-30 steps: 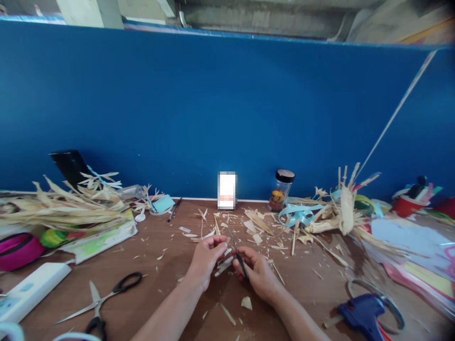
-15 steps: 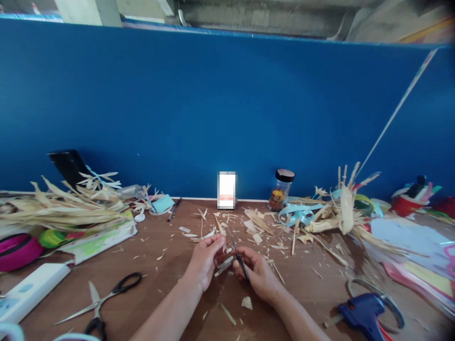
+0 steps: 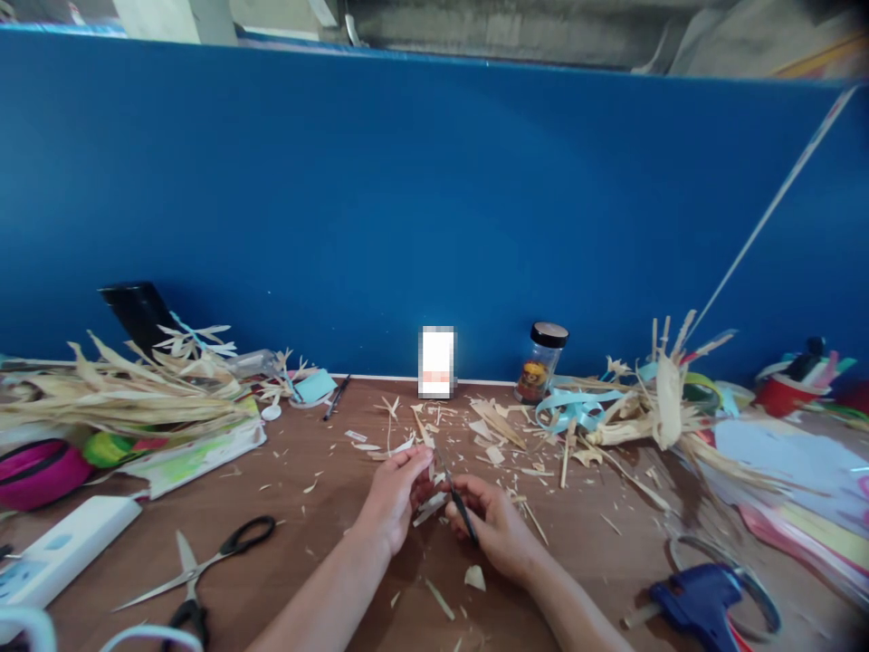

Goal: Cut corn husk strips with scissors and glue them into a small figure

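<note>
Over the brown tabletop (image 3: 319,552), near the middle of the view, the two hands work close together but appear apart. The left hand (image 3: 395,489) has thumb and forefinger pinched on a pale husk scrap (image 3: 432,469), too small and blurred for its full outline to be told; its other fingers are curled beneath. The right hand (image 3: 494,523) is wrapped around a slim dark-handled cutting tool (image 3: 463,514), its thin blade slanting up and away beside the left fingertips; whether this is a knife or closed scissors, I cannot tell. The scrap looks dry and papery, so it is probably almost weightless, a little stiff along the grain and apt to split if bent or squeezed hard. A light pinch at one end, flat between the pads, would suit it best, keeping skin clear of the edge. The tool should be rigid and light, safest held by its dark handle. Loose husk shavings (image 3: 495,426) lie about the hands, with spread black-handled scissors (image 3: 194,572) to the left and a blue glue gun (image 3: 702,593) to the right.
</note>
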The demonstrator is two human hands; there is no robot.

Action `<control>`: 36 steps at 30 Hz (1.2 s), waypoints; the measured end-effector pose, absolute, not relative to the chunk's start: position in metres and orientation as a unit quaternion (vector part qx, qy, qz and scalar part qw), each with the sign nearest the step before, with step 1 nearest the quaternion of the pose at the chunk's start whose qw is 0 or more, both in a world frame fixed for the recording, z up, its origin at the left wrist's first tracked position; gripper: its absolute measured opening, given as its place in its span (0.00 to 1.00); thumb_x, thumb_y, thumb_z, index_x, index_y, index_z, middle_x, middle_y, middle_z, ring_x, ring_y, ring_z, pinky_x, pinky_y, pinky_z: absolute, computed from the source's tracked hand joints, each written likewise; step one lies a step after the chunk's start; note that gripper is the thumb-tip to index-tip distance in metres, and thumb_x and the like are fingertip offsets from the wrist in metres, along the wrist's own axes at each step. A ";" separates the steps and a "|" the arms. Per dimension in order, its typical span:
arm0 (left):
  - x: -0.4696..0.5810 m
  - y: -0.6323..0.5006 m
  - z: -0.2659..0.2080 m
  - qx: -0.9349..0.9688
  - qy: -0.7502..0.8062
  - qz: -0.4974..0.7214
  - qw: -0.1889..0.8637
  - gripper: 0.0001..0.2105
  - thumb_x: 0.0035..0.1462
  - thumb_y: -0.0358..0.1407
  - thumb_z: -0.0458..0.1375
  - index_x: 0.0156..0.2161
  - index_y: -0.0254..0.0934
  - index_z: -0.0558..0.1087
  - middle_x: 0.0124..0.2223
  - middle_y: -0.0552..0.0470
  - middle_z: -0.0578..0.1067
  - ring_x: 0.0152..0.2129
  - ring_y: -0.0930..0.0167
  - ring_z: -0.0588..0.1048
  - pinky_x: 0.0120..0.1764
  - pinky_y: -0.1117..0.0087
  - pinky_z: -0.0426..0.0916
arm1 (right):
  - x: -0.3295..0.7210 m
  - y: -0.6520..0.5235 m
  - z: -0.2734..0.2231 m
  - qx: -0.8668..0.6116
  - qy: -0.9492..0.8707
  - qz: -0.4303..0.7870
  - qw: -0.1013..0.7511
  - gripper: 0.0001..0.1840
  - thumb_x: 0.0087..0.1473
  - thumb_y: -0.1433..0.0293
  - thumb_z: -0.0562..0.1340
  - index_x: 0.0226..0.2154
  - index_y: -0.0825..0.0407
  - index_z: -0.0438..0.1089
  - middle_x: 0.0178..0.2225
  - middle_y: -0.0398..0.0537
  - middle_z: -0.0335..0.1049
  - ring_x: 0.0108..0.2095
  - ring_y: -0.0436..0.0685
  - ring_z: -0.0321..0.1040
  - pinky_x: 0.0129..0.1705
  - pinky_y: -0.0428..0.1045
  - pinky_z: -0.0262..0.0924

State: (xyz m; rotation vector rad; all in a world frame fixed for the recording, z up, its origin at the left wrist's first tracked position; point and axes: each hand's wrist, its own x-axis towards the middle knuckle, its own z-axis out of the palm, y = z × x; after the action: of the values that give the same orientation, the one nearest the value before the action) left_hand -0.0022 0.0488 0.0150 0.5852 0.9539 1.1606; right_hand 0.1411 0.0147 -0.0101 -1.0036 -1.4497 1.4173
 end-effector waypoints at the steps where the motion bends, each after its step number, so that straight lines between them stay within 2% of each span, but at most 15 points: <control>1: -0.002 0.049 0.015 0.263 0.424 0.520 0.694 0.09 0.42 0.34 0.63 0.30 0.33 0.69 0.21 0.56 0.68 0.17 0.79 0.68 0.24 0.77 0.67 | 0.141 0.015 -0.010 -0.400 -0.580 0.570 0.423 0.15 0.50 0.63 0.59 0.39 0.54 0.66 0.21 0.39 0.57 0.21 0.45 0.51 0.22 0.41 0.48; 22: -0.002 0.051 0.012 0.226 0.421 0.527 0.703 0.09 0.41 0.32 0.63 0.31 0.33 0.71 0.25 0.55 0.70 0.20 0.79 0.69 0.26 0.77 0.68 | 0.142 0.015 -0.012 -0.408 -0.590 0.559 0.415 0.13 0.50 0.65 0.59 0.38 0.54 0.67 0.20 0.39 0.59 0.20 0.46 0.53 0.22 0.42 0.50; 36: -0.003 0.050 0.014 0.214 0.430 0.524 0.703 0.09 0.41 0.31 0.64 0.31 0.33 0.71 0.23 0.55 0.69 0.19 0.78 0.69 0.26 0.76 0.68 | 0.142 0.016 -0.017 -0.425 -0.595 0.547 0.408 0.12 0.50 0.66 0.58 0.39 0.53 0.67 0.20 0.38 0.58 0.20 0.46 0.52 0.21 0.41 0.49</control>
State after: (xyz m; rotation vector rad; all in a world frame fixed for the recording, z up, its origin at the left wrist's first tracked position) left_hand -0.0026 0.0505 0.0135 0.4772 0.9569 1.1662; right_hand 0.1423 0.0161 -0.0167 -1.0711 -1.4982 1.3780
